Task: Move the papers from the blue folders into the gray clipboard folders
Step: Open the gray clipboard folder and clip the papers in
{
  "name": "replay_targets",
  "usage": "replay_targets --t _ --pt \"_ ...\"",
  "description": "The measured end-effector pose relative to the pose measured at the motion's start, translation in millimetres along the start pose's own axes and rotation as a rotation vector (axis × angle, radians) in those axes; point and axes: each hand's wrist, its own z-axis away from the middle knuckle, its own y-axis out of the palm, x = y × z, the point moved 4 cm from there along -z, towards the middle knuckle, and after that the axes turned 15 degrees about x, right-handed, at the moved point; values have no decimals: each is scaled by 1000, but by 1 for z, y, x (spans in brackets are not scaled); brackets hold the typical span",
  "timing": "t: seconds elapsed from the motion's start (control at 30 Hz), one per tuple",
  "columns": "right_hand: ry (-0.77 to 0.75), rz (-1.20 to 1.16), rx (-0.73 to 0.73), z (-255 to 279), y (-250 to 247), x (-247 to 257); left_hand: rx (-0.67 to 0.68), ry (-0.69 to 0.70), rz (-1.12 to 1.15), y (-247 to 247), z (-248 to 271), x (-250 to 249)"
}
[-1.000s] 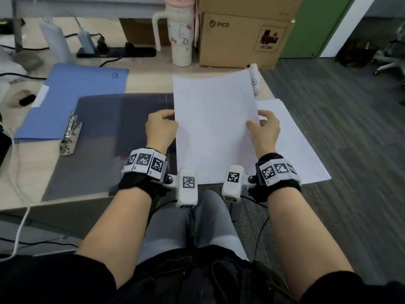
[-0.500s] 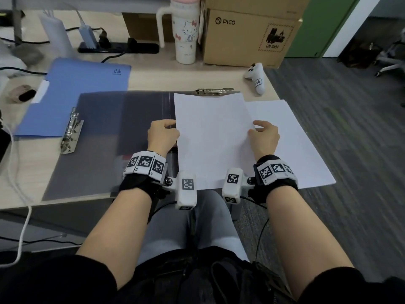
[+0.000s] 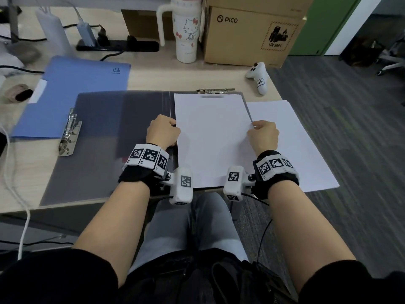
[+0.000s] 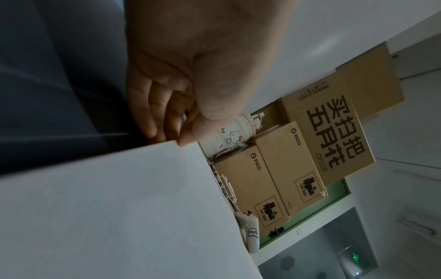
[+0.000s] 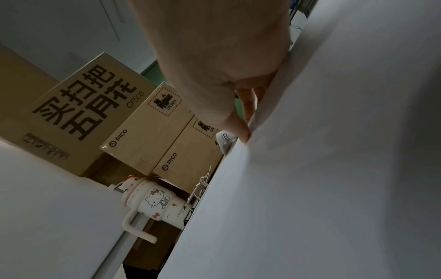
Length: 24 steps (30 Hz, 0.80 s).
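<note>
A stack of white paper (image 3: 212,139) lies on the right half of the open gray clipboard folder (image 3: 105,137), its top edge just below the metal clip (image 3: 215,91). My left hand (image 3: 163,130) pinches the stack's left edge (image 4: 176,144) between thumb and fingers. My right hand (image 3: 263,133) pinches the right edge (image 5: 248,136). More white sheets (image 3: 291,145) lie to the right, overhanging the desk edge. The blue folder (image 3: 72,97) lies open at the back left, its ring binder clip (image 3: 70,132) showing.
At the back of the desk stand a Hello Kitty tumbler (image 3: 187,29), PICO cardboard boxes (image 3: 252,34) and a power strip (image 3: 118,46). A white controller (image 3: 258,76) lies near the right desk edge. Cables run along the left side.
Both hands have lowered the paper stack from raised and tilted to flat on the gray clipboard, uncovering the clip and controller behind it.
</note>
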Motion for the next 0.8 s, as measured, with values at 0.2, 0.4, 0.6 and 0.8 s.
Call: replay_targets --t 0.2,0.4,0.6,0.8 --pt "0 49 -1 1 -1 2 29 -1 -96 1 -1 -2" --pt "-10 99 -1 4 -3 5 84 -4 -158 2 -4 -3" --pt "41 243 87 -1 5 12 109 -42 -118 -1 -6 -1" --pt "94 430 204 -7 5 31 114 -56 -148 -13 -9 -5"
